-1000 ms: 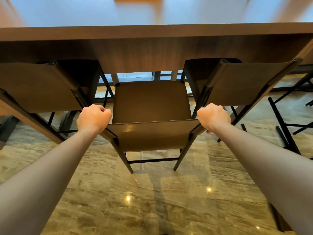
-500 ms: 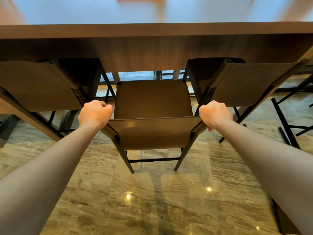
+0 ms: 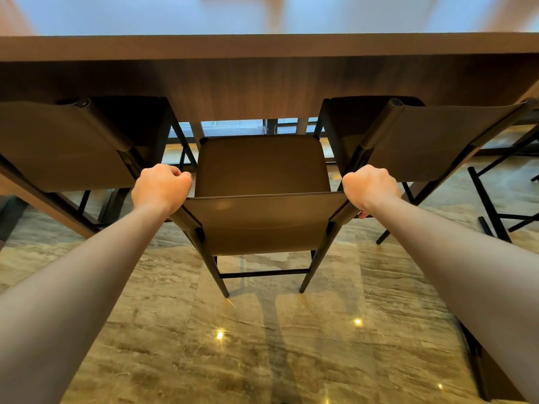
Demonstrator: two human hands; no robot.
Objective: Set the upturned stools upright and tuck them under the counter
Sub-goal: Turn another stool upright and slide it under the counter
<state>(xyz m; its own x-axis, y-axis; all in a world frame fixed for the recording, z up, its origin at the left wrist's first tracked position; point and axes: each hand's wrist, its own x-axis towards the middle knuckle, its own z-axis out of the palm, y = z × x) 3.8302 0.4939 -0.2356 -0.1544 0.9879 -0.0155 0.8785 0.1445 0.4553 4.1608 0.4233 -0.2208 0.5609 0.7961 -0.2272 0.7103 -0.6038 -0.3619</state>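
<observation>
Both hands, left and right, fists around the stool backrest corners, front legs hidden under the counter.

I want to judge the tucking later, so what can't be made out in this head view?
- Fingertips of the left hand and right hand: curled behind the middle stool backrest posts.
- Its front legs: hidden by the seat.
- Neighbouring stools: cut by the frame edges.
- Countertop: blurred.

Your middle stool stands upright on all its legs, brown seat and low backrest on a dark frame, its seat front just under the counter edge. The left stool and right stool flank it, seats tucked beneath.
</observation>
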